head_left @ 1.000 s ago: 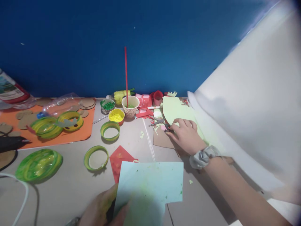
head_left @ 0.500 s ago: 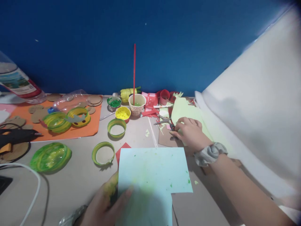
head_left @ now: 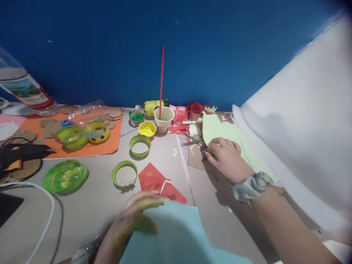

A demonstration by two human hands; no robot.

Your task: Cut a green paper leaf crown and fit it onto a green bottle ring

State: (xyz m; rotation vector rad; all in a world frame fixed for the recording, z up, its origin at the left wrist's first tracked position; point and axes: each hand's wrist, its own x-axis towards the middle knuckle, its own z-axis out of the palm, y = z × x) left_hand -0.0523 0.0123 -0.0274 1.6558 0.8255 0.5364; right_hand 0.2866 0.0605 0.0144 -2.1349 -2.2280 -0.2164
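A light blue sheet of paper (head_left: 176, 231) lies low in front of me, its bottom running out of view. My left hand (head_left: 134, 216), stained green and yellow, rests at the sheet's upper left, fingers stretched out and thumb apart. Beyond it, a red paper piece (head_left: 150, 174) with a pale green strip lies on the table. My right hand (head_left: 227, 159) has its fingers curled round the handles of a pair of scissors (head_left: 192, 142), blades pointing left. Pale green paper (head_left: 220, 128) lies just behind that hand.
Two green-yellow rings (head_left: 140, 146) stand left of centre. Behind them are a yellow paint cup (head_left: 147, 129), a green paint cup (head_left: 136, 117) and a paper cup (head_left: 164, 123) with a red stick. A glue gun (head_left: 24, 154) and a green plastic dish (head_left: 66, 176) lie left.
The blue sheet has moved down towards me and tilted, uncovering the red paper. My left hand has turned and its fingers have stretched out. My right hand stays at the scissors.
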